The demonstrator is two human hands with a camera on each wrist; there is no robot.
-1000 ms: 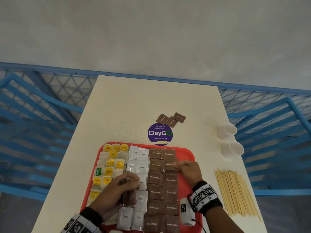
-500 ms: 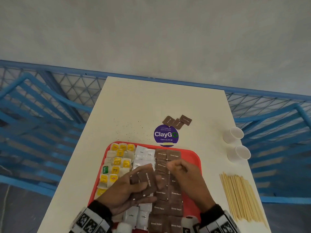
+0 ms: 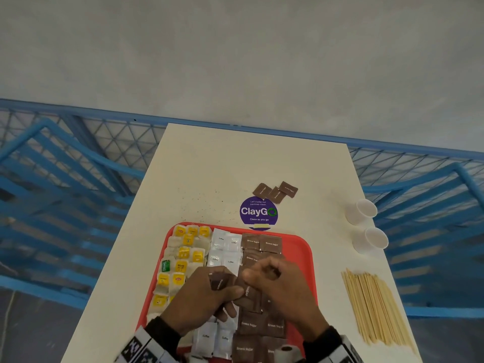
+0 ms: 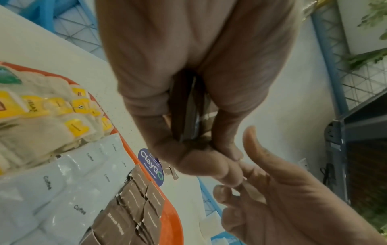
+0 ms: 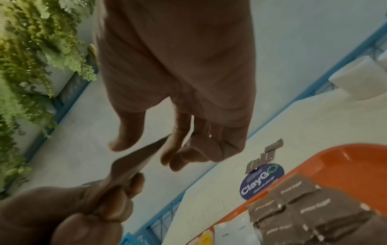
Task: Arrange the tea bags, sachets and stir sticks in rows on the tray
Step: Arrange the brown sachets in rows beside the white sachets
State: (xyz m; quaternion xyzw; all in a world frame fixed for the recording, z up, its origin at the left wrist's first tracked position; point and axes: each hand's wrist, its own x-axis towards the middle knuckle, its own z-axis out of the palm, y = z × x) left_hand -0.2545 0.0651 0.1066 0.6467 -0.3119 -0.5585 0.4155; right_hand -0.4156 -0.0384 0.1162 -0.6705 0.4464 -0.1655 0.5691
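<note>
A red tray (image 3: pixel 296 247) holds tea bags (image 3: pixel 183 255) with yellow tags on the left. White coffee sachets (image 3: pixel 225 247) fill the middle and brown sugar sachets (image 3: pixel 262 243) lie in rows on the right. Above the tray's middle my left hand (image 3: pixel 227 286) grips a small stack of brown sugar sachets (image 5: pixel 134 162) between thumb and fingers. My right hand (image 5: pixel 155 145) is right beside it with loosely curled fingers touching the stack's top edge, its thumb held apart. Three loose brown sachets (image 3: pixel 275 192) lie on the table beyond the tray. Stir sticks (image 3: pixel 377 307) lie to the right.
Two white paper cups (image 3: pixel 362 210) lie on their sides near the table's right edge. A purple round sticker (image 3: pixel 258 212) sits just beyond the tray. Dark crumbs dot the table at the far left. Blue railings surround the table.
My left hand has lifted the stack of brown sachets up off the tray. My right hand left the sugar rows and came over to meet it.
</note>
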